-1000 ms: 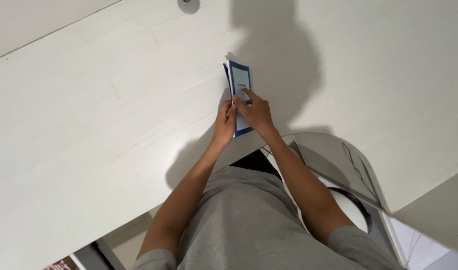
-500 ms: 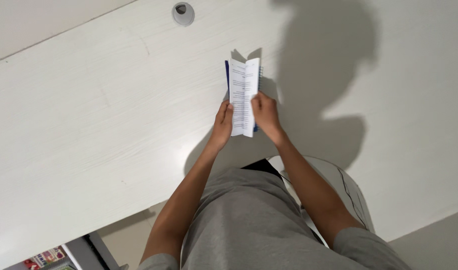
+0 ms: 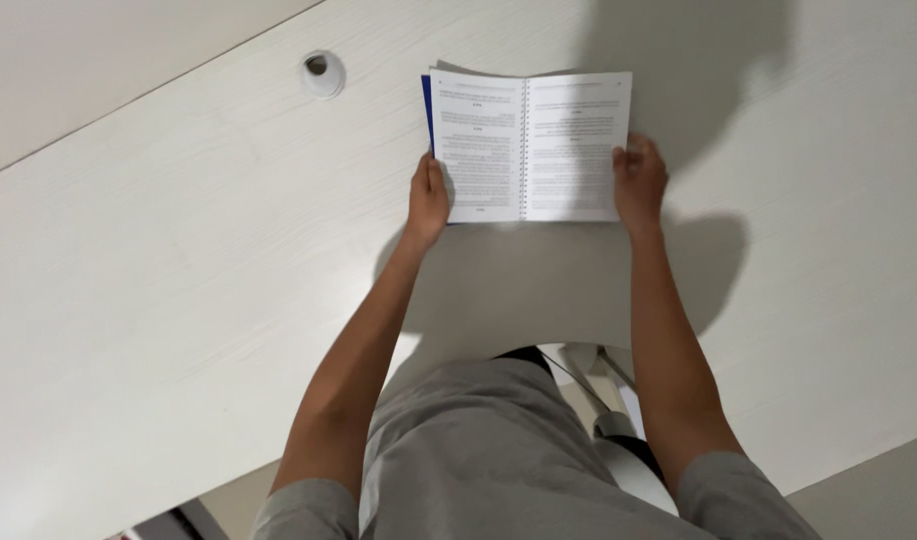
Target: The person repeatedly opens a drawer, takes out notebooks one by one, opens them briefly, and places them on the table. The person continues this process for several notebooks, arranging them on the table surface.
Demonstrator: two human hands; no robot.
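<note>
A spiral-bound booklet with a blue cover lies spread open on the white desk, two pages of printed text facing up. My left hand grips the lower left edge of the left page. My right hand holds the lower right edge of the right page. Both forearms reach out from my grey-shirted body at the bottom of the view.
A round cable hole with a grey rim sits in the desk to the left of the booklet. Below the desk edge, part of a chair shows beside my body. The desk's far edge runs diagonally at top left.
The booklet went from shut and held upright to half open, and now lies fully spread on the desk. My hands have moved apart to its two outer edges.
</note>
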